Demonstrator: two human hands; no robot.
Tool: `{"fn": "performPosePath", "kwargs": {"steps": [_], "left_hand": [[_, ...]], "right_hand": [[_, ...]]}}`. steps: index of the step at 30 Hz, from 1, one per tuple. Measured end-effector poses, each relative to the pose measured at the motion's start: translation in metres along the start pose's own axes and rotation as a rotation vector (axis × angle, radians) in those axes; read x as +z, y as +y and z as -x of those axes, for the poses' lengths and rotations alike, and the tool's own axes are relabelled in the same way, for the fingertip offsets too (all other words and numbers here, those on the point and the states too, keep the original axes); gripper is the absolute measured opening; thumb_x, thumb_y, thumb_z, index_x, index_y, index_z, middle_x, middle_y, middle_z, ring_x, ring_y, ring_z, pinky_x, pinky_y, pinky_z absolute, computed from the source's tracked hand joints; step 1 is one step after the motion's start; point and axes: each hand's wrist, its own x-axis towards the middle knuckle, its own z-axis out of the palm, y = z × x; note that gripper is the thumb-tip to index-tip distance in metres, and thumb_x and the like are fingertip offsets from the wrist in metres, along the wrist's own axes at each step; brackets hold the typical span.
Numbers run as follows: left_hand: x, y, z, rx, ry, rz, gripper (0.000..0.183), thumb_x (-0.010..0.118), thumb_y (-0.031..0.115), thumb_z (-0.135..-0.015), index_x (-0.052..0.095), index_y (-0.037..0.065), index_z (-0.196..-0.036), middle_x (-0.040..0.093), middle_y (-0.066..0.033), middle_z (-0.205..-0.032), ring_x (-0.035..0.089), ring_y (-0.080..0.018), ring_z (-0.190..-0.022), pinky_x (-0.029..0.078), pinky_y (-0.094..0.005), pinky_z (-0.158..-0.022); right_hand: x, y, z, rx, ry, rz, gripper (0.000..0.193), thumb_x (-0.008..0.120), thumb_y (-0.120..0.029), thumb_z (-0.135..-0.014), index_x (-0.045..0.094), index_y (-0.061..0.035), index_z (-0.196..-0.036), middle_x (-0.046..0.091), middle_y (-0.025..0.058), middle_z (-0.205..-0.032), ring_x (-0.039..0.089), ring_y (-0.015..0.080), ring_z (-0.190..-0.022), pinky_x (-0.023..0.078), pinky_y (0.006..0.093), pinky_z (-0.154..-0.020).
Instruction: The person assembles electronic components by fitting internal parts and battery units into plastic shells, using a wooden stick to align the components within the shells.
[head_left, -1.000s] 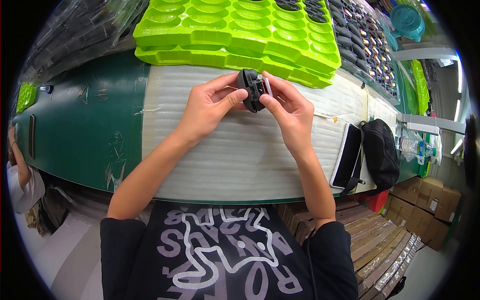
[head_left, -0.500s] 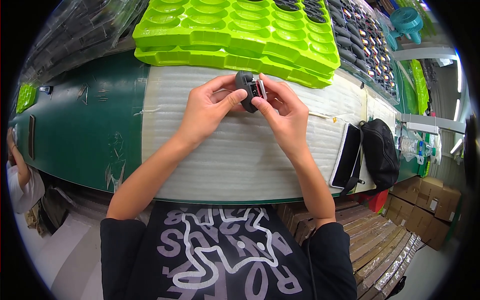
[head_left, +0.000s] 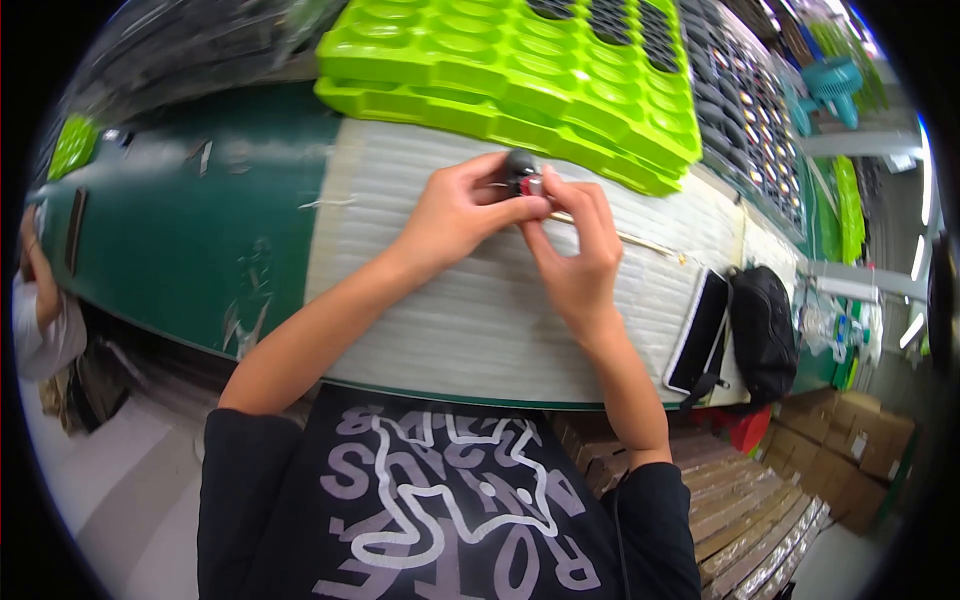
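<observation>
A small black rounded housing is raised over the pale foam mat, close to the front of the green trays. A red and silver piece shows at its near side. My left hand is closed around the housing from the left, its thumb stretched across below the red and silver piece. From the right, my right hand pinches at that piece with thumb and fingertips. The fingers partly cover both parts, and the inside of the housing cannot be made out.
Stacked lime-green trays with round hollows stand at the back. A thin rod lies on the mat. To the right are a white-edged tablet-like slab, a black pouch and a bottle. Someone's arm rests at far left.
The housing has turned in my hands, so less of its black shell and more of its near end shows. The whole view has shifted, the trays now sitting further right.
</observation>
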Motion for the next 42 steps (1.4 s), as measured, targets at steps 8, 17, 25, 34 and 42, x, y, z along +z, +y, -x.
{"fn": "performPosePath", "kwargs": {"steps": [8, 17, 25, 34, 42], "left_hand": [[-0.008, 0.002, 0.016, 0.121, 0.082, -0.099, 0.025, 0.065, 0.016, -0.076, 0.056, -0.002, -0.092, 0.054, -0.0020, -0.068, 0.053, -0.0073, -0.058, 0.046, -0.0236, -0.052], [-0.030, -0.020, 0.040, 0.316, -0.001, -0.534, 0.057, 0.068, 0.027, -0.079, 0.045, -0.005, -0.121, 0.057, -0.0146, -0.102, 0.057, -0.0225, -0.094, 0.048, -0.0328, -0.077], [-0.033, -0.040, 0.032, 0.578, 0.068, -0.465, 0.040, 0.067, 0.024, -0.080, 0.052, 0.001, -0.108, 0.057, -0.0179, -0.101, 0.055, -0.0293, -0.099, 0.043, -0.0392, -0.084], [-0.035, -0.049, 0.037, 0.549, 0.011, -0.565, 0.033, 0.056, 0.013, -0.085, 0.048, -0.001, -0.114, 0.053, -0.0198, -0.114, 0.048, -0.0289, -0.111, 0.037, -0.0388, -0.093], [-0.032, -0.034, 0.040, 0.485, -0.039, -0.588, 0.032, 0.060, 0.014, -0.083, 0.051, 0.000, -0.110, 0.054, -0.0177, -0.110, 0.050, -0.0266, -0.108, 0.038, -0.0382, -0.091]], "right_hand": [[-0.023, -0.030, -0.031, 0.126, -0.300, -0.104, 0.029, 0.067, 0.002, -0.072, 0.062, 0.0009, -0.101, 0.062, 0.0112, -0.094, 0.060, 0.0173, -0.079, 0.046, 0.0291, -0.076], [0.118, -0.078, -0.099, -0.077, -0.709, -0.216, 0.023, 0.062, -0.002, -0.076, 0.058, 0.0019, -0.098, 0.062, 0.0131, -0.087, 0.063, 0.0209, -0.078, 0.051, 0.0309, -0.068], [0.227, -0.088, -0.128, -0.302, -0.773, 0.213, 0.021, 0.055, -0.010, -0.069, 0.053, 0.0030, -0.085, 0.058, 0.0232, -0.086, 0.058, 0.0402, -0.085, 0.049, 0.0440, -0.075], [0.251, -0.095, -0.121, -0.354, -0.796, 0.504, 0.016, 0.059, -0.003, -0.067, 0.060, 0.0021, -0.083, 0.062, 0.0190, -0.085, 0.064, 0.0323, -0.078, 0.054, 0.0383, -0.064], [0.244, -0.092, -0.125, -0.309, -0.809, 0.389, 0.015, 0.056, -0.003, -0.067, 0.055, 0.0062, -0.079, 0.061, 0.0236, -0.080, 0.062, 0.0372, -0.080, 0.053, 0.0424, -0.067]]}}
